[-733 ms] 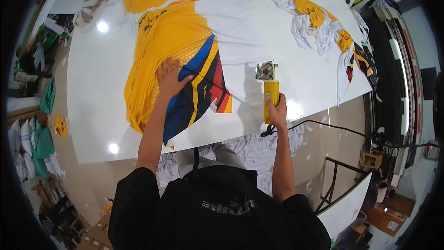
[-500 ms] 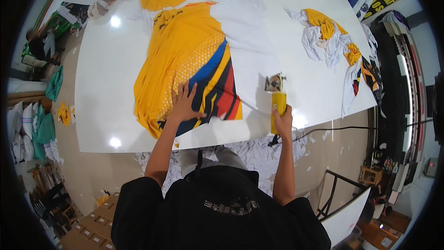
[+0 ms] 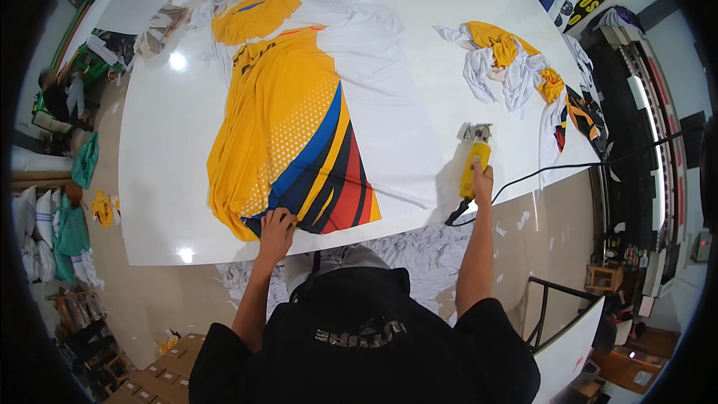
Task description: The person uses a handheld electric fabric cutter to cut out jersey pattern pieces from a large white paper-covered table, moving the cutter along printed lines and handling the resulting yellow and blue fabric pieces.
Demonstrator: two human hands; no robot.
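Note:
A printed fabric panel (image 3: pixel 299 120), yellow with white dots and blue, black and red stripes, lies on the white table. Its near edge is under my left hand (image 3: pixel 276 232), whose fingers are curled onto the hem and seem to pinch it; their tips are partly hidden. White cloth (image 3: pixel 389 120) spreads out from the panel's right side. My right hand (image 3: pixel 482 178) is wrapped round the yellow body of a handheld electric fabric cutter (image 3: pixel 475 164). The cutter's metal head points away from me, right of the cloth, and its shadow falls to the left.
A black power cord (image 3: pixel 568 168) runs from the cutter to the right. Crumpled yellow and white scraps (image 3: pixel 508 60) lie at the table's right. White offcuts (image 3: pixel 404 254) cover the floor below the near edge. Another person (image 3: pixel 63 97) sits at the far left.
My left hand has come nearer to me, from lying spread on the fabric to curled fingers at its hem. My right hand has carried the cutter rightward, away from the panel.

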